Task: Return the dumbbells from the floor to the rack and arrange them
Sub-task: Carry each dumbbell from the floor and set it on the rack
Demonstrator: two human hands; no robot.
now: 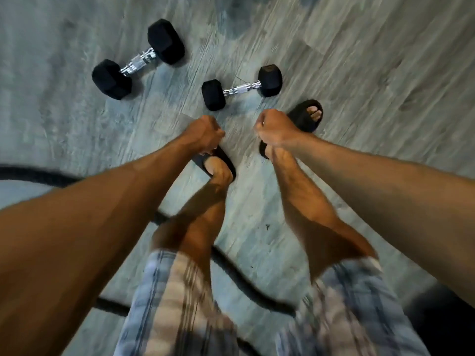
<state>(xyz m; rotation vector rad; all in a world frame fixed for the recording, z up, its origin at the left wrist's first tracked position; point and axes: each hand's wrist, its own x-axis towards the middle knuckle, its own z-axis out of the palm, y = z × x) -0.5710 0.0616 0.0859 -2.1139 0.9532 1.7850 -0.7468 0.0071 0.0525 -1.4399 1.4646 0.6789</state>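
Down from the head view, a grey wood-plank floor (359,60) carries both weights. The larger black hexagonal rubber dumbbell with a chrome handle (138,61) lies flat on the far left part of the floor, its handle running diagonally. The smaller black hexagonal dumbbell with a chrome handle (241,88) lies flat just to its right and nearer the person, well apart from it.

Both bare arms reach down in front of the body. The left grip (205,134) is curled into a fist with nothing in it, hanging short of the smaller dumbbell's left head. The right grip (277,129) is likewise balled up and holding nothing, below that dumbbell's right head. Neither touches a weight.

Two black open-toe slides (305,115) are on the feet, the right one set further forward. A thick black rope (38,176) curves across the near floor behind the legs, and blurred pale plaid shorts (164,304) fill the bottom.
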